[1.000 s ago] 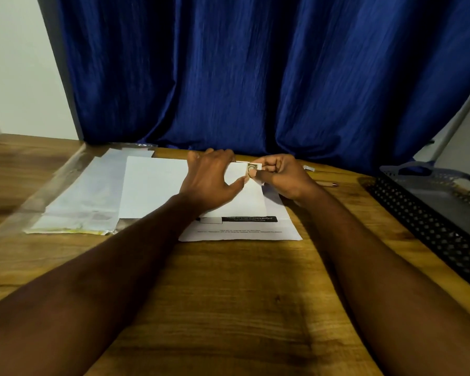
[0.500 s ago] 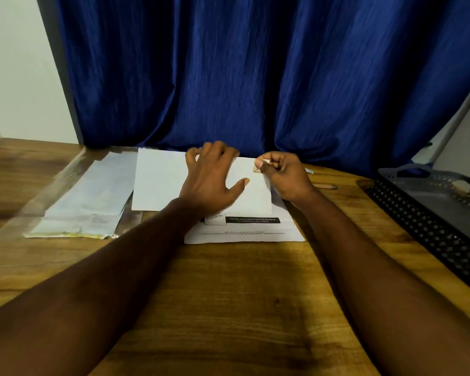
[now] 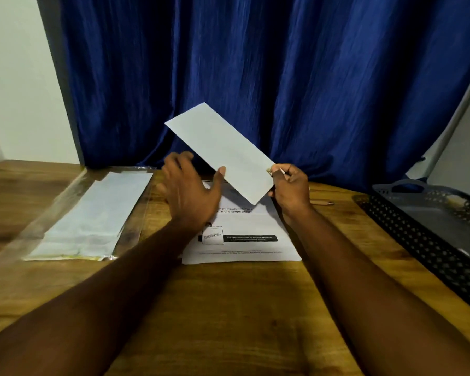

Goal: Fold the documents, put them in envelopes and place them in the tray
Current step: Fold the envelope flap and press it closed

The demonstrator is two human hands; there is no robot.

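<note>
A white envelope [image 3: 223,151] is lifted off the table and tilted, its far end up to the left. My right hand [image 3: 289,187] pinches its near right end. My left hand [image 3: 192,191] is spread under the envelope's lower edge, with only the thumb tip touching it. Flat on the table below lies a printed document [image 3: 242,240] with a black bar and a small stamp mark. The dark mesh tray [image 3: 423,234] stands at the right edge of the table.
A clear plastic sleeve with a stack of white envelopes [image 3: 92,218] lies at the left. A pencil [image 3: 322,203] rests behind my right wrist. A blue curtain [image 3: 255,77] hangs close behind the wooden table [image 3: 228,308].
The envelope was flat on the table under both hands; my right hand has raised it and tilted it, and my left hand has come off its top, fingers now spread.
</note>
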